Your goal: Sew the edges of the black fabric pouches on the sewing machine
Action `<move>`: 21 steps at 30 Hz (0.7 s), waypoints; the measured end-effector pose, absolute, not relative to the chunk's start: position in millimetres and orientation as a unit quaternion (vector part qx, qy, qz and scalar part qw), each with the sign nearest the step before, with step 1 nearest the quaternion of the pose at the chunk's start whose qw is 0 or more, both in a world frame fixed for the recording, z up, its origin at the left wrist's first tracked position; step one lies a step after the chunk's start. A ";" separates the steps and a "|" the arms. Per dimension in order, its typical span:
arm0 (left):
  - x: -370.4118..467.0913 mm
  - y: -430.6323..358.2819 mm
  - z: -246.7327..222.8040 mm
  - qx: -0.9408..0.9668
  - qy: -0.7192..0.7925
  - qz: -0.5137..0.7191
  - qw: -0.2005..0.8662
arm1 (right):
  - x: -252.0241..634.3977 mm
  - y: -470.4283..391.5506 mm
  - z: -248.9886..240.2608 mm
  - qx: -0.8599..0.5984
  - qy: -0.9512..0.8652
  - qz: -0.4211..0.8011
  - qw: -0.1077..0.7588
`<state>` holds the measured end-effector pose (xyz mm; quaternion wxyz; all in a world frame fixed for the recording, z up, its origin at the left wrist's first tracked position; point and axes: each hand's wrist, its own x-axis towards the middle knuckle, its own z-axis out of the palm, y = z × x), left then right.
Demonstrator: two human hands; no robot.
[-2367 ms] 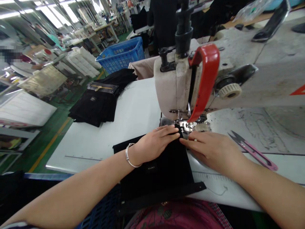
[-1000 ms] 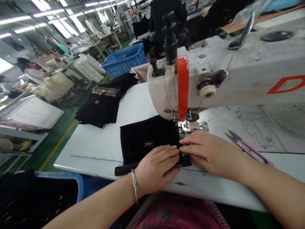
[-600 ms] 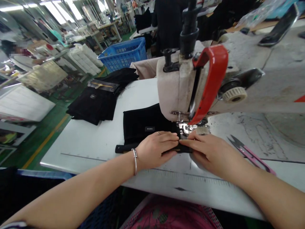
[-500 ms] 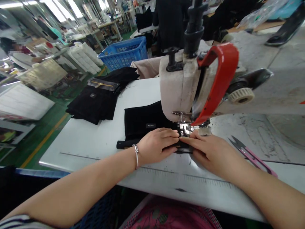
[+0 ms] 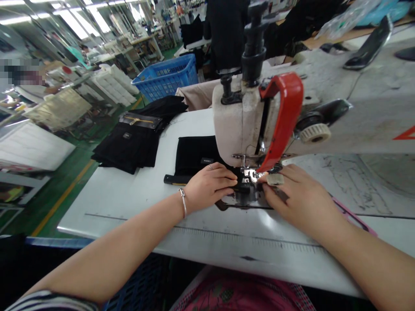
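A black fabric piece (image 5: 193, 153) with a small label lies on the white sewing table, its right end under the head of the sewing machine (image 5: 231, 125). Along its near edge runs a dark strip (image 5: 175, 179) with a zipper. My left hand (image 5: 212, 183) rests on the fabric with its fingers out flat, left of the metal presser foot (image 5: 249, 174). Close to the right side of the foot is my right hand (image 5: 296, 192), thumb and fingers drawn together, partly behind a pale round knob; what lies between the fingertips is hidden.
Black pieces with zippers (image 5: 129, 138) are stacked at the table's left. Pink-handled scissors (image 5: 355, 216) lie partly under my right forearm. Beyond the table stands a blue basket (image 5: 168, 77). A person (image 5: 29, 82) is at the far left.
The fabric and strip have shifted away from me and slightly right. My right hand has moved to the right side of the foot, now covering the scissor blades. The view has shifted a little.
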<state>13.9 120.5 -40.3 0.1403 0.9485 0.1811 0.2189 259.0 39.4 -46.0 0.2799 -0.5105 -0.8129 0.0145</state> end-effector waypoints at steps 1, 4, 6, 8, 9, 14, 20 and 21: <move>12.9 121.3 -39.8 0.947 0.181 0.220 0.149 | 260.3 40.8 -45.9 -0.521 -0.811 0.005 0.267; 16.2 115.6 -40.4 0.936 0.196 0.242 0.162 | 261.8 43.1 -45.7 -0.547 -0.812 -0.029 0.202; 22.4 106.4 -42.4 0.924 0.221 0.268 0.158 | 260.5 42.5 -45.4 -0.549 -0.812 -0.041 0.193; 28.7 96.6 -45.0 0.912 0.250 0.289 0.151 | 257.7 40.6 -46.0 -0.519 -0.821 -0.024 0.235; 31.1 92.6 -46.1 0.908 0.261 0.293 0.149 | 256.0 39.5 -47.0 -0.496 -0.829 -0.005 0.259; 33.9 87.2 -49.1 0.903 0.263 0.299 0.161 | 250.2 34.5 -56.7 -0.451 -0.850 0.075 0.261; 35.6 96.6 -51.0 0.900 0.272 0.302 0.159 | 249.2 36.0 -58.2 -0.471 -0.842 0.070 0.254; 36.6 98.9 -51.0 0.901 0.274 0.299 0.154 | 249.1 37.1 -57.2 -0.475 -0.839 0.066 0.256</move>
